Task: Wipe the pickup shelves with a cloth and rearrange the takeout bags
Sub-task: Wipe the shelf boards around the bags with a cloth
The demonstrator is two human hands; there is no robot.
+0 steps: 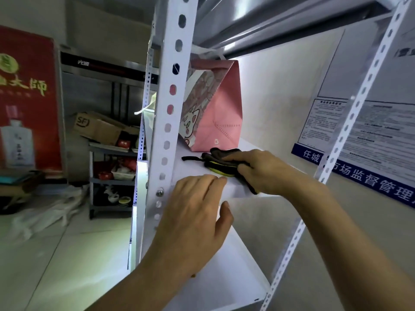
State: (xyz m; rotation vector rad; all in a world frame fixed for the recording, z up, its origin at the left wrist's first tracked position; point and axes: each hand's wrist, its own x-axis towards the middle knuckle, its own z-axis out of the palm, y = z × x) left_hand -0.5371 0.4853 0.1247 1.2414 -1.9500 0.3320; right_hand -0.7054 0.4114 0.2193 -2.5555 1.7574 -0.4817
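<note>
The right hand [265, 169] grip is clamping down on a bunched dark cloth [221, 157], pressing it onto the white shelf [190, 169]; the left hand [193, 216] is pinching that shelf's front edge, fingers on top, thumb underneath; a pink cat-print paper bag [222, 117] is standing upright just behind the cloth, beside the perforated post [170, 108].

The upright [173, 108] is hiding part of the pink bag [224, 113], and the right hand [265, 169] is covering much of the dark cloth [215, 157]. The left hand [197, 212] is masking part of the shelf [238, 189] edge. The wall notice [370, 126] is running off the right edge, its small print blurring beyond reading.
</note>
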